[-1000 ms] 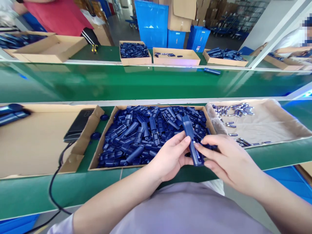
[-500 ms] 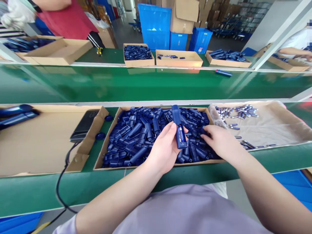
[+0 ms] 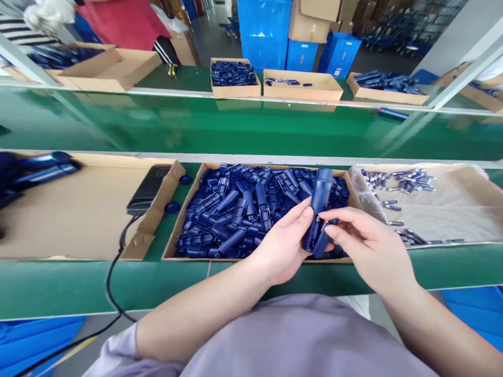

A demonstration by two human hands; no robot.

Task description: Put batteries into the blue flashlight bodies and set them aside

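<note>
My left hand (image 3: 283, 243) is wrapped round a dark blue flashlight (image 3: 321, 189), its wide head pointing up and away from me. An open battery slot on its side shows part of a battery (image 3: 316, 224). Between the thumb and fingers of my right hand (image 3: 369, 246) is a small curved blue battery cover (image 3: 322, 243), tilted at the lower end of the slot and not flush with it. Both hands are above a cardboard box (image 3: 170, 250) heaped with similar blue plastic parts (image 3: 231, 209). Part of the cover is hidden by my right fingers.
At the right a plastic-lined box (image 3: 444, 209) holds many small batteries (image 3: 416, 180). To the left, a cardboard tray (image 3: 78, 220) contains blue flashlights and a black device (image 3: 149, 188) with a cable. Two blue caps (image 3: 172, 207) lie between boxes. More boxes (image 3: 302, 93) stand on the far ledge.
My right hand has come up from the parts box with a battery cover and brought it against the flashlight. My left hand has turned the flashlight slightly. The view has shifted a little.
</note>
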